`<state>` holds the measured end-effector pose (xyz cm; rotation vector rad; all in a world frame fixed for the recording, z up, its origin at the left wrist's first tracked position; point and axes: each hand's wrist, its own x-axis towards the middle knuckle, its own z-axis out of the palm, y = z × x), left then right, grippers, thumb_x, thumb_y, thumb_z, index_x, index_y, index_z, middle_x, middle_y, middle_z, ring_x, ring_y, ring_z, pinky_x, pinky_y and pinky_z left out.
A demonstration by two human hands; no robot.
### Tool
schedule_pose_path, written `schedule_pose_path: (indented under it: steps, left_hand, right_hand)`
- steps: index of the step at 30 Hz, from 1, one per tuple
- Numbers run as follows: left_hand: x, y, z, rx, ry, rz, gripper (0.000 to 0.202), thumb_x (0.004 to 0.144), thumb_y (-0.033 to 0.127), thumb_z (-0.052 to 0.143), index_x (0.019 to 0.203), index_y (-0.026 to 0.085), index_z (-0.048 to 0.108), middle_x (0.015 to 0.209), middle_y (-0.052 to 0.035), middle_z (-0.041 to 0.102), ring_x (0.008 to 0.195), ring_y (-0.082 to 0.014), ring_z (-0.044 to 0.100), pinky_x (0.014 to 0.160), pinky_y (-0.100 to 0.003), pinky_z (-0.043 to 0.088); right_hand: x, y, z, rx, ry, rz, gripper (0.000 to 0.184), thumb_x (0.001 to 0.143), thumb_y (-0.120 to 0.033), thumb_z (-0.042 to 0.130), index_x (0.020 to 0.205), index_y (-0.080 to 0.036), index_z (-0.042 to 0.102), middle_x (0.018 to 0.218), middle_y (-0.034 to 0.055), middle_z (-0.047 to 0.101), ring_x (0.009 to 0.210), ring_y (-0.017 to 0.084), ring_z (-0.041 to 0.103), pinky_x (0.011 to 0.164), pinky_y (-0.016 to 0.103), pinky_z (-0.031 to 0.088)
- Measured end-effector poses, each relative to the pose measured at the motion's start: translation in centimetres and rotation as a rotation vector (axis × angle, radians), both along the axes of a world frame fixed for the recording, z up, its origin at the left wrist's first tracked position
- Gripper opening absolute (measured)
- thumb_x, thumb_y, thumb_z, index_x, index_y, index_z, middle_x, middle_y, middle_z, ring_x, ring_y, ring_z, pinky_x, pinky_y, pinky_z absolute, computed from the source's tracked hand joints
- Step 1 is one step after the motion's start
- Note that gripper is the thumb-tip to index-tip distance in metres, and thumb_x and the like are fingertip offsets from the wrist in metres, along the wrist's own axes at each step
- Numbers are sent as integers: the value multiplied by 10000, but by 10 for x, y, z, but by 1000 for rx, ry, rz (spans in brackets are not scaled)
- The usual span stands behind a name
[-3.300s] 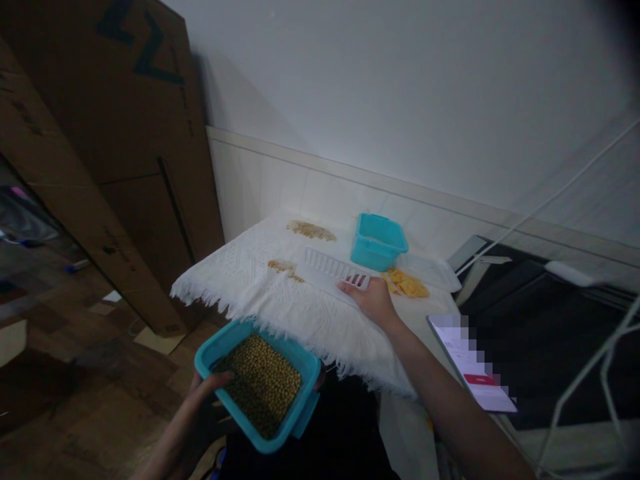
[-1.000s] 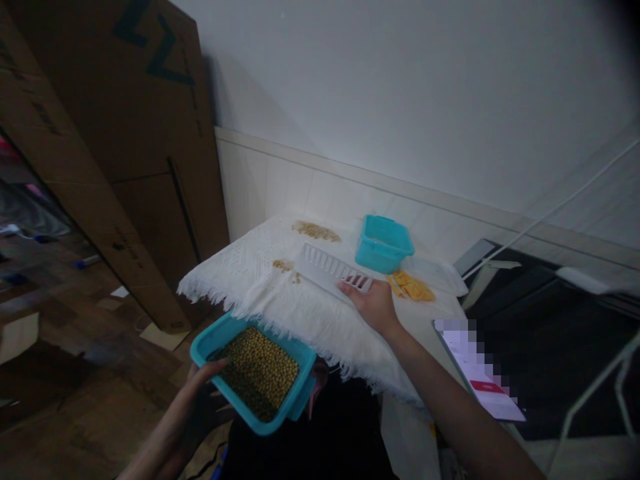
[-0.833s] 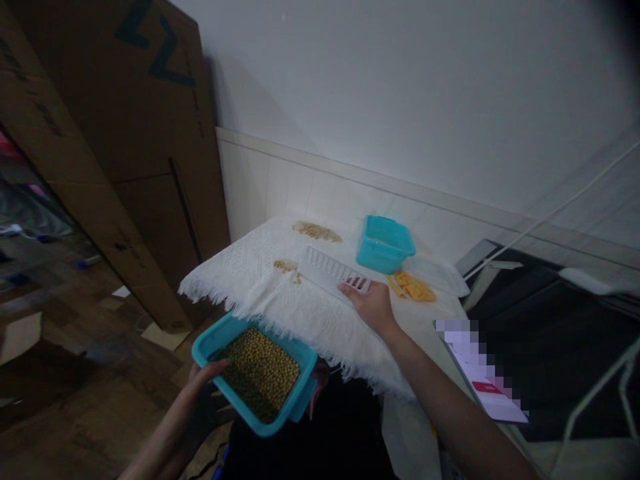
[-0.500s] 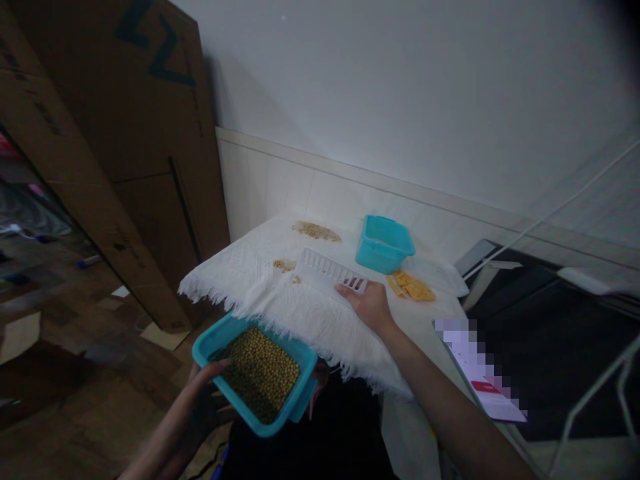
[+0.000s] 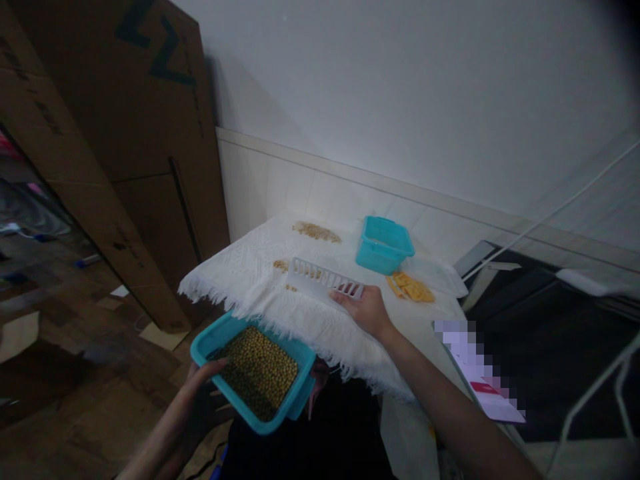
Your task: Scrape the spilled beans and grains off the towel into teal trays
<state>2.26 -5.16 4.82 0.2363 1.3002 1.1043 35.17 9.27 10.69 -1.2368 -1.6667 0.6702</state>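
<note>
My left hand [image 5: 200, 390] grips a teal tray of yellow-green beans [image 5: 257, 373] below the near edge of a table covered by a white fringed cloth [image 5: 240, 280]. My right hand [image 5: 365, 308] holds one end of a white slotted scraper [image 5: 320, 279] that stands on edge on the cloth. A few loose beans [image 5: 283, 267] lie just behind and beside the scraper. A larger patch of beans [image 5: 316, 231] lies farther back.
An empty teal tray [image 5: 384, 244] stands at the back of the table, with yellow pieces [image 5: 410, 287] next to it. A big cardboard box [image 5: 110, 133] leans on the left. A sheet of paper [image 5: 480, 373] and white cables [image 5: 550, 213] are on the right.
My right hand has drawn the white scraper toward the near edge of the table, and it now stands more upright. The loose beans are nearer the edge. The teal tray has barely moved.
</note>
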Motion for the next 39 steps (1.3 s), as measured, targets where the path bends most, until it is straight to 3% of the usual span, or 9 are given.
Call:
schedule_pose_path:
  steps: [4, 9, 14, 19, 24, 29, 34, 39]
  left_hand:
    - [-1, 0, 1, -9, -5, 5, 833, 783, 393, 991, 1527, 283, 631, 1084, -112, 883, 1121, -431, 875, 952, -533, 714]
    - [-4, 0, 2, 1, -9, -8, 689, 872, 406, 951, 1471, 277, 637, 1121, -116, 878, 1053, -384, 887, 935, -506, 720]
    - [-3, -1, 4, 9, 18, -17, 645, 933, 398, 907, 1492, 253, 620, 1123, -126, 866, 997, -366, 886, 895, -496, 728]
    - [0, -1, 8, 4, 14, -17, 644, 953, 377, 884, 1522, 274, 601, 1153, -132, 866, 982, -364, 888, 909, -514, 730]
    - [-1, 1, 6, 16, 14, -3, 624, 935, 333, 893, 1491, 262, 618, 1081, -129, 871, 988, -392, 891, 925, -561, 725]
    - [-3, 2, 1, 3, 11, 10, 671, 856, 362, 953, 1454, 247, 669, 1087, -144, 886, 1040, -420, 887, 924, -554, 725]
    - [-4, 1, 0, 5, 20, -12, 658, 883, 342, 912, 1485, 265, 658, 1135, -129, 898, 1040, -400, 896, 913, -548, 744]
    - [-3, -1, -4, 11, 12, -33, 620, 858, 323, 931, 1422, 221, 697, 1234, -154, 904, 1138, -425, 881, 967, -556, 743]
  right_hand:
    - [0, -6, 1, -33, -8, 35, 337, 827, -558, 865, 814, -224, 908, 835, 93, 894, 783, 350, 859, 712, 423, 681]
    - [-1, -12, 1, -72, -36, 56, 399, 831, -598, 887, 723, -214, 865, 690, 51, 816, 657, 272, 767, 590, 338, 584]
    - [-7, -32, 0, -117, -27, 91, 410, 855, -580, 884, 705, -199, 855, 646, 35, 774, 604, 235, 712, 561, 318, 555]
    - [-11, -46, 11, -178, 39, 207, 315, 851, -532, 895, 784, -224, 900, 749, 53, 847, 691, 269, 791, 630, 347, 645]
    - [-8, 1, 26, -22, 54, 30, 294, 776, -496, 925, 895, -227, 927, 981, 105, 917, 927, 365, 876, 806, 438, 714]
    - [-2, 56, 19, 35, 38, -152, 298, 717, -501, 955, 785, -219, 888, 860, 117, 900, 873, 381, 872, 791, 448, 700]
    - [23, 69, 6, -43, 149, -162, 386, 623, -503, 1015, 814, -202, 866, 926, 127, 908, 901, 363, 864, 796, 441, 699]
    - [63, 74, 15, 10, 111, -197, 400, 605, -498, 1036, 805, -213, 837, 884, 98, 892, 884, 346, 850, 846, 452, 681]
